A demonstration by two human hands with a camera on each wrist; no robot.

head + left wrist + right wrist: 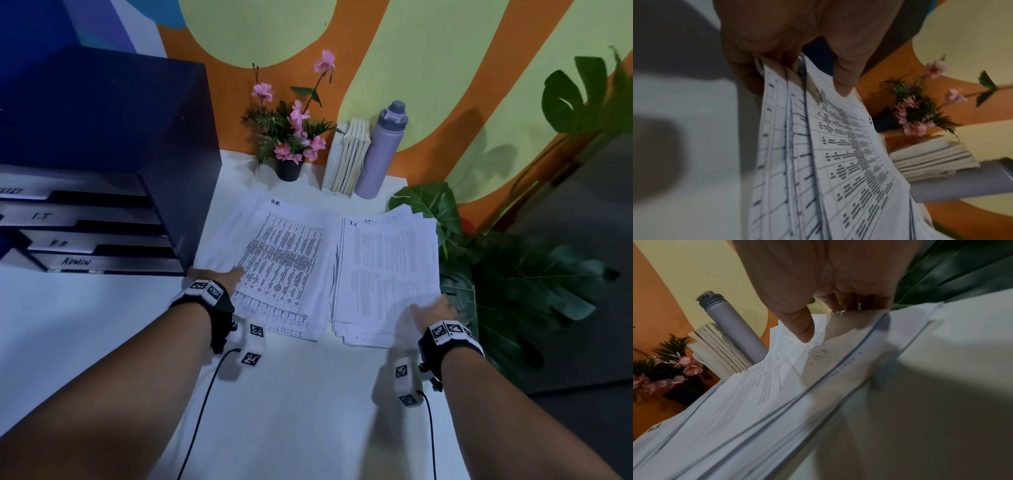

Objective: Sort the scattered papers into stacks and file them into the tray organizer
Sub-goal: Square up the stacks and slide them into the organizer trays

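White desk (102,342): each hand grips one sorted stack of printed white papers; dark blue tray organizer (102,219) apparently awaits filing.

Left hand (219,277) grips the H.R. stack (284,260); right hand (433,310) the I.T. stack (387,270).

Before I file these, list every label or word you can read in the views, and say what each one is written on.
"H.R." – top sheet of the left paper stack
"I.T" – top sheet of the right paper stack
"I.T" – second tray of the tray organizer
"H.R" – third tray
"ADMIN" – bottom tray
Top tray label: cut off, unreadable
Printed body text and tables on the sheets: too small to read
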